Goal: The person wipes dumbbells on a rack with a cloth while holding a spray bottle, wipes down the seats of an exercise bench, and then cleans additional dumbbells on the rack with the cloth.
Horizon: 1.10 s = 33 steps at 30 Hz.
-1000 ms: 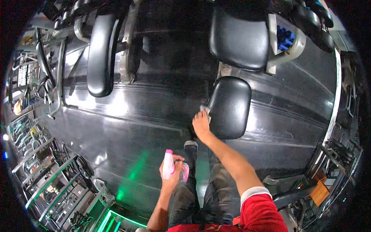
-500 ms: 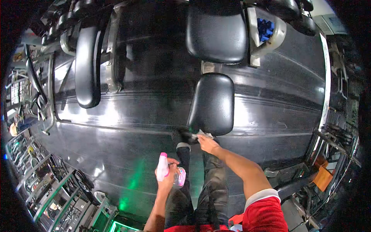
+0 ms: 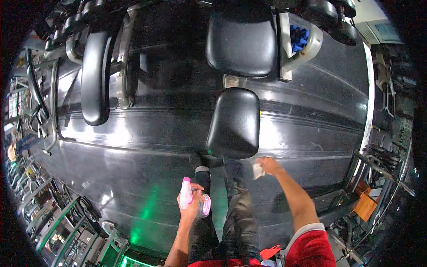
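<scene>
My left hand (image 3: pixel 191 204) is wrapped round a spray bottle (image 3: pixel 186 189) with a pink and white head and a clear body with a pink label, held low in front of my legs. A light-coloured cloth (image 3: pixel 258 170) hangs from the closed fingers of my right hand (image 3: pixel 270 165), which is slightly blurred. That hand is just off the near right corner of a black padded seat (image 3: pixel 235 122), apart from it. Beyond this seat is a larger black pad (image 3: pixel 242 42) of the same bench.
On the left stands another bench with a long black pad (image 3: pixel 94 84). Dumbbells (image 3: pixel 318 11) sit at the top right, near blue objects (image 3: pixel 299 38) behind a metal frame. Gym machines line the left side. My legs and feet are just before the seat.
My right hand has moved right with the cloth, from the seat's near edge to off its corner. My left hand still holds the spray bottle. The view has shifted slightly.
</scene>
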Each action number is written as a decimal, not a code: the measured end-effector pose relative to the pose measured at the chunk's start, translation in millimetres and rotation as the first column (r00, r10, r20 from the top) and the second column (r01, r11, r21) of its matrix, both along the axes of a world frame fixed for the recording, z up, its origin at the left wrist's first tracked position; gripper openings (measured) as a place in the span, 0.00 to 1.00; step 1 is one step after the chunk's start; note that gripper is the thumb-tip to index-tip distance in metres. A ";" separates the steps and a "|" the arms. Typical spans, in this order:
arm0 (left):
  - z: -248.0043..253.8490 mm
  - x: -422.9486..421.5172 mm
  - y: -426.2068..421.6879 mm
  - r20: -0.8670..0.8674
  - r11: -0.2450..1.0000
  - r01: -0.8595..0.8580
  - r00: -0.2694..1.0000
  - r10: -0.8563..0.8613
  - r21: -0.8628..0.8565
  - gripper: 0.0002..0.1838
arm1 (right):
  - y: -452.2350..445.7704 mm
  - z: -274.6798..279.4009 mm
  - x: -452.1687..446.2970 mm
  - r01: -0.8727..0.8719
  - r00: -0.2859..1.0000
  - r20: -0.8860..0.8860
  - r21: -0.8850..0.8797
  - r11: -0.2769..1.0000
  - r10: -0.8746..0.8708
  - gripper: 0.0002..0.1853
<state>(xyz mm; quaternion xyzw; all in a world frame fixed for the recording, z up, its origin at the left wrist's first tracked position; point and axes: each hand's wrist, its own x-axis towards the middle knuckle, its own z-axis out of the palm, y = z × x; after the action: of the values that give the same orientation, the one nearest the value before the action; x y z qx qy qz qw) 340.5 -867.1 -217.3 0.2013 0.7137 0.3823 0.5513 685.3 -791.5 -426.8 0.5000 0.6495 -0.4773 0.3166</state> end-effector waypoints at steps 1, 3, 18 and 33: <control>-0.4 1.5 1.0 -0.006 1.000 -0.015 1.000 0.015 -0.011 0.06 | -1.2 18.0 -10.6 0.325 0.937 -0.105 -0.093 0.941 -0.334 0.15; -1.0 3.9 3.1 -0.007 1.000 -0.013 1.000 0.013 0.010 0.06 | -120.0 -138.8 22.9 0.796 0.584 -0.332 0.054 0.604 -0.740 0.15; -12.8 23.6 5.6 0.009 1.000 0.031 0.999 -0.031 -0.004 0.07 | 61.6 -62.9 -69.2 0.970 0.205 -0.697 0.237 0.049 -0.688 0.20; -4.1 24.9 28.1 0.041 0.999 0.001 0.999 -0.002 0.040 0.07 | 190.4 -15.9 -248.6 0.021 0.920 -0.217 0.859 0.512 0.326 0.08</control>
<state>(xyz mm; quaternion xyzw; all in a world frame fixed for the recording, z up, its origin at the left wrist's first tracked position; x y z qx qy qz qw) 365.4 -838.9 -221.4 0.2051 0.6943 0.4002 0.5619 436.7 -601.2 -442.8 0.4361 0.8859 -0.1514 -0.0468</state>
